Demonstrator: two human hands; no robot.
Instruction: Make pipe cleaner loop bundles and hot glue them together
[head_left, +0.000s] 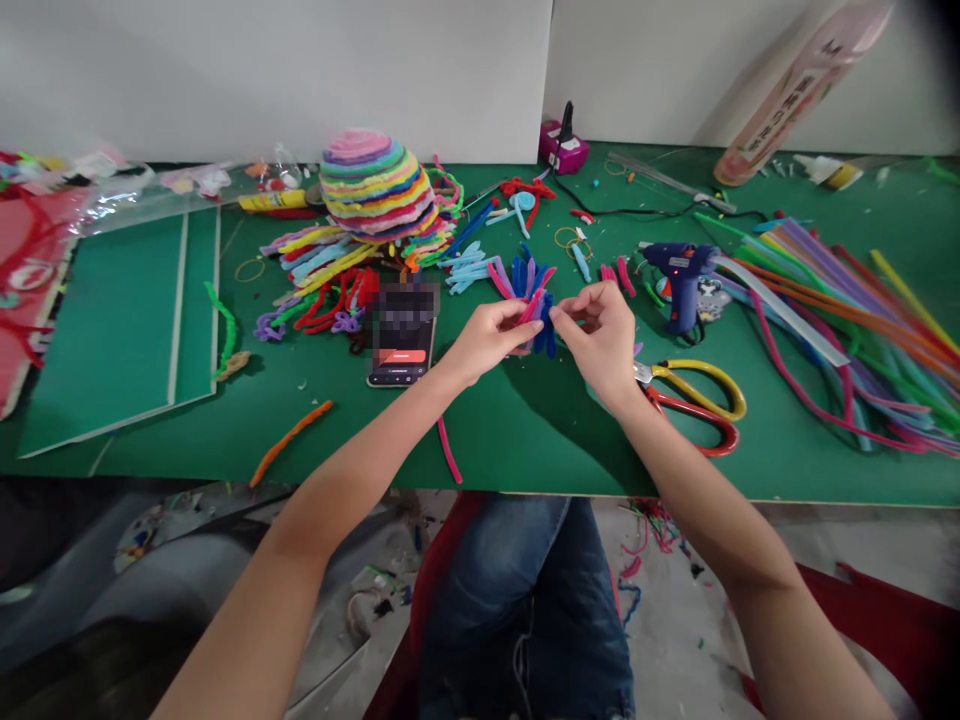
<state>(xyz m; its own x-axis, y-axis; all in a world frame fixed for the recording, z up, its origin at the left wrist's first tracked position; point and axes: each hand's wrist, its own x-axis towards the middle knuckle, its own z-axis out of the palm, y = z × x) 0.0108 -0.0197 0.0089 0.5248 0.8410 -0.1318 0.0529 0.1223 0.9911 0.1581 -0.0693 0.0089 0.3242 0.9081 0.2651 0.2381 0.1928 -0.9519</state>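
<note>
Above the green table I hold a small bundle of pipe cleaners (pixel 527 278) in blue, pink and purple, its pieces fanning upward and some blue ends pointing down. My left hand (pixel 491 342) is closed on its left side, thumb across the pink pieces. Thumb and forefinger of my right hand (pixel 602 335) pinch at the blue pieces on the right edge. Scissors (pixel 701 392) with yellow and red handles lie beside my right wrist. A phone (pixel 403 335) with a lit screen lies left of my left hand.
A striped pipe-cleaner dome (pixel 377 187) stands at the back. A blue glue gun (pixel 681 280) with a glue stick sits right. Long loose pipe cleaners (pixel 855 300) spread across the far right. A pink bottle (pixel 799 95) stands behind them. Green boards (pixel 112 330) lie left.
</note>
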